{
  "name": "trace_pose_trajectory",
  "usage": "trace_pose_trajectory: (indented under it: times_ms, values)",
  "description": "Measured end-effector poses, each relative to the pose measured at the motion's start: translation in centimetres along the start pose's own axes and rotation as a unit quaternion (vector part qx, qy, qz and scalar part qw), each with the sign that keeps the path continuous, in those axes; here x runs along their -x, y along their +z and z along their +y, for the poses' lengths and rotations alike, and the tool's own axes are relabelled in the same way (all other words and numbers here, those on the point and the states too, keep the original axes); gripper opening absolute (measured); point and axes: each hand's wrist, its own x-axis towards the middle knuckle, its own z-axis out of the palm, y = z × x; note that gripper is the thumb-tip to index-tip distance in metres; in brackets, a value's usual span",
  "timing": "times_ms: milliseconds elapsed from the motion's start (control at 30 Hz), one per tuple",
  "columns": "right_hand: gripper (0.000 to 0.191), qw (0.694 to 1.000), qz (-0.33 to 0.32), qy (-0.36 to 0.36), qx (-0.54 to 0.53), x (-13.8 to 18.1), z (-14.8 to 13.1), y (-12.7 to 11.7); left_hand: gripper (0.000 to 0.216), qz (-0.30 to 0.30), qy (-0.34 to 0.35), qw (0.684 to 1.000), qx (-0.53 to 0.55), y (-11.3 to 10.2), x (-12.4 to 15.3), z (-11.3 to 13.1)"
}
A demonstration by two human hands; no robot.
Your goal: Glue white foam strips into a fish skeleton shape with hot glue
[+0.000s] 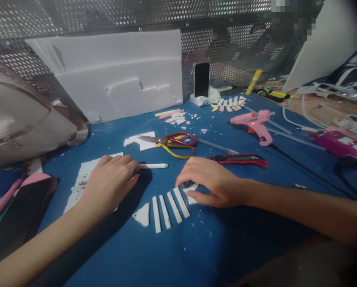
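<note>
Strips of white board [174, 207], four in number, lie in a slightly fanned row on the blue bench [130, 259], between and a little nearer the wearer than the two hands. A roughly triangular white piece [142, 215] lies at the row's left end, and another white piece [193, 198] lies at its right end, partly covered by the right hand [208, 181]. That hand's fingers are curled, with a gap between thumb and index finger over this piece; whether it grips or merely touches it cannot be told. The left hand [111, 179] is loosely bent above a white sheet [87, 169] strewn with small bits. Its fingertips come close to a white pen [154, 166] with a green end, but any hold on it cannot be made out. Beyond the hands, scissors [161, 140] with red and yellow handles lie partly over a white cut-out [148, 146]. A red-edged cutter [241, 159] lies just past the right hand, and a pink glue gun [256, 123] farther back.
</note>
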Motion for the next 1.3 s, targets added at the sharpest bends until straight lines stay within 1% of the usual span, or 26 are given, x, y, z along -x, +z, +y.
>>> trace_pose_trajectory:
  times_ms: [100,233,400,500,700,833,933,1000,1200,1300]
  values:
    - [0.019,1.000,-0.001,-0.002,0.002,0.0,0.0,0.1,0.018,-0.008,-0.008,1.000,0.020,0.0,-0.3,-0.3]
    - [0.018,1.000,0.001,0.007,-0.012,0.1,0.1,0.3,0.018,-0.031,-0.016,0.997,0.073,0.5,-0.9,-1.5]
    - [0.015,0.999,0.021,0.016,-0.025,0.1,0.1,0.3,0.017,-0.050,-0.015,0.992,0.117,1.0,-1.5,-2.5]
    - [0.014,0.998,0.039,0.021,-0.037,0.1,0.0,0.3,0.015,-0.039,-0.011,0.992,0.115,0.3,-1.6,-2.3]
    - [0.014,0.995,0.057,0.049,-0.064,-0.1,-0.3,0.0,0.011,-0.003,-0.020,0.991,0.132,-2.6,-1.4,-1.9]
    - [0.017,0.987,0.100,0.093,-0.086,-0.1,-0.3,0.3,0.010,0.012,-0.026,0.985,0.172,-3.5,-0.9,-0.9]
    - [0.027,0.975,0.131,0.130,-0.125,-0.1,-0.2,0.5,0.008,0.015,-0.005,0.976,0.216,-3.6,-0.6,0.5]
    - [0.034,0.968,0.140,0.146,-0.148,-0.1,-0.2,0.6,0.007,0.016,0.011,0.969,0.247,-3.7,-0.5,1.4]
    - [0.039,0.952,0.117,0.171,-0.225,-0.3,-0.6,0.5,0.006,0.016,0.045,0.945,0.322,-3.7,-0.7,3.6]
    - [0.038,0.931,0.109,0.203,-0.282,-0.5,-0.7,0.4,0.006,0.023,0.060,0.938,0.340,-3.7,-0.8,4.4]
